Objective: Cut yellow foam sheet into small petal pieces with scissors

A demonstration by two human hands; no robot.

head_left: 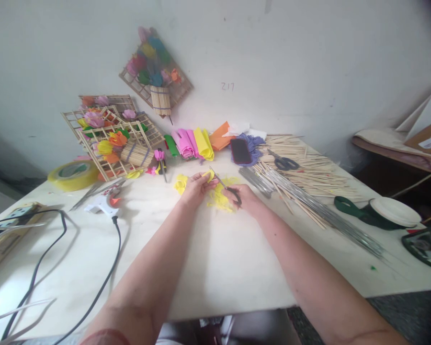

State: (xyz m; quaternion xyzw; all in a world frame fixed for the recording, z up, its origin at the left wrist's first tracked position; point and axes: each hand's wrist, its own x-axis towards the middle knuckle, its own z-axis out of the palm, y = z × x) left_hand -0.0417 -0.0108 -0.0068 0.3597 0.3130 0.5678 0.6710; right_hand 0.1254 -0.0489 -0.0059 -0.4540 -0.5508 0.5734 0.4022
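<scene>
My left hand (198, 188) pinches a small yellow paper piece (209, 175) above the middle of the table. In my right hand (247, 199) is a pair of scissors (222, 183) with dark handles, its blades pointing up and left toward that paper. Whether the blades touch the paper I cannot tell. Yellow paper scraps (221, 199) lie on the table beneath and between both hands. More cut yellow paper (180, 183) sits just left of my left hand.
Behind the hands lie folded coloured paper (187, 143), a phone (240, 151) and blue yarn (255, 143). Wooden sticks (309, 179), metal wires (319, 211) and other scissors (286, 163) spread rightward. At left are a glue gun (106, 203), its cord, tape (73, 175) and flower frames (111, 129).
</scene>
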